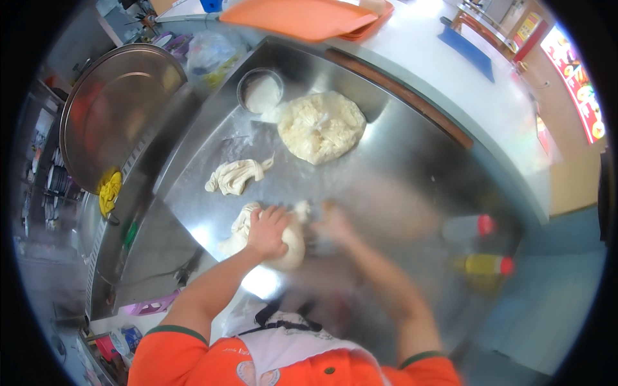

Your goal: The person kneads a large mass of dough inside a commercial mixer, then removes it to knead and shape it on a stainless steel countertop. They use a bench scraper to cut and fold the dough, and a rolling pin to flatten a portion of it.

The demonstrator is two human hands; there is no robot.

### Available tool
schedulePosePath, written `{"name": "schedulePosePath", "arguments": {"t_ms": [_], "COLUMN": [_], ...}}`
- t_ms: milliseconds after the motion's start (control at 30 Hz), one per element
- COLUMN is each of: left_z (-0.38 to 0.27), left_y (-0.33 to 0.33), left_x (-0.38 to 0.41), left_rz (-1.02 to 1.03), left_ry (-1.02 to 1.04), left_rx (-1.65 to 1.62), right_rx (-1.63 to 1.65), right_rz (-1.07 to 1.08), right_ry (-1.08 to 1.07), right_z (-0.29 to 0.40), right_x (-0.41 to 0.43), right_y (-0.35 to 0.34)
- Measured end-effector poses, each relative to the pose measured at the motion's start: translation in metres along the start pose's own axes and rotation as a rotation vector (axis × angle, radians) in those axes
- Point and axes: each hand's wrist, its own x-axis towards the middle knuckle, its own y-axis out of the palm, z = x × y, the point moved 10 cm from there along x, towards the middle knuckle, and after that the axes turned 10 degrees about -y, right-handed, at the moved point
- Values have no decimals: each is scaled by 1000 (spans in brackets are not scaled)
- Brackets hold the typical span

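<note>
My left hand (270,231) presses on a pale lump of dough (292,246), its fingers over the top and the thumb at the near side. Part of this dough bunches out to the left of the hand. Just right of the dough is my right hand (333,224), blurred; whether it holds anything cannot be made out. A smaller twisted piece of dough (236,176) lies farther off on the floured steel worktop (309,181). Beyond it rests a large mass of dough in a clear plastic bag (321,128). A round container of white flour (261,91) stands beside the bag.
Two squeeze bottles with red caps, one whitish (466,227) and one yellow (485,265), lie to the right. A wooden rolling pin (400,94) runs along the back edge. At left are a large round metal lid (123,111) and a yellow cloth (110,193). Orange trays (299,19) sit behind.
</note>
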Motion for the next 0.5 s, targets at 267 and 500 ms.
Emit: {"name": "schedulePosePath", "arguments": {"t_ms": [267,500], "left_z": [11,15], "left_y": [17,-20], "left_x": [47,4], "left_rz": [254,233], "left_ry": [-51,49], "left_rx": [-114,-141], "right_rx": [296,492], "right_rz": [273,-419], "right_ry": [142,542], "right_z": [6,-9], "right_x": [-153,-323], "right_y": [44,34]}}
